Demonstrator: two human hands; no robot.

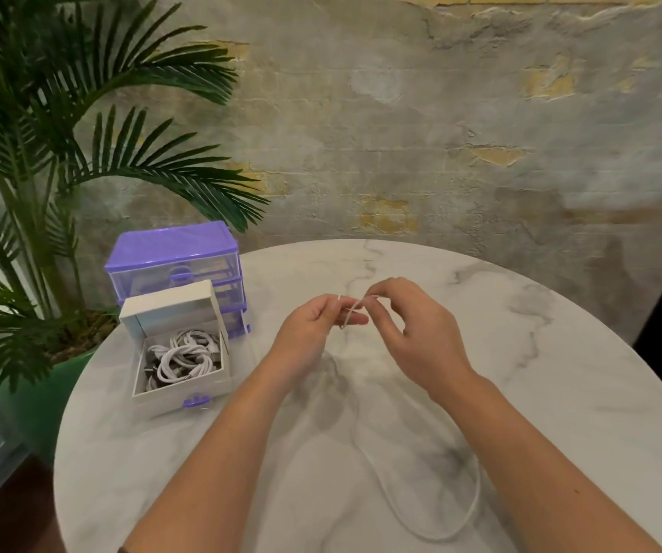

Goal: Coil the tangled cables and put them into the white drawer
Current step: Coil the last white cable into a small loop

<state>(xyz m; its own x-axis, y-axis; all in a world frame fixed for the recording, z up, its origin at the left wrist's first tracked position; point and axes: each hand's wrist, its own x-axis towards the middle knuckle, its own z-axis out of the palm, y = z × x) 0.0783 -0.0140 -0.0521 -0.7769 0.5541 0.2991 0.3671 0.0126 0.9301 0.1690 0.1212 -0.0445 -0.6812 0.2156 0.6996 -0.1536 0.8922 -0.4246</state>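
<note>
- Looping across the table [560, 353] closest to me, one white cable [475, 508] trails slack, running up between my forearms to my hands.
- My left hand [313, 329] pinches the cable's near end between thumb and fingers, with a short stub sticking up above them.
- My right hand [413, 325] pinches the same cable just beside the left, fingertips curled on it; both hands hover above the table.
- I judge this to be the start of a coil: the first turn is being laid over my left fingers.
- To do it well, I should keep the left pinch steady as an anchor and let the right hand feed slack in even loops, each laid on the last.
- Letting the cable slide through my right fingers should take out twist, so the loops lie flat.
- The long tail may drag or snag on itself, so I would draw it in slowly.
- Drawer [179, 393]: one white drawer, pulled open, to my left on the table and well apart from my hands.
- Inside lie several coiled white cables [181, 357]; I cannot count them exactly.
- Behind it stands one purple organiser [173, 257].
- One palm [61, 153] stands beyond the table edge.
- Loose cables on the table: one that I can see.
</note>
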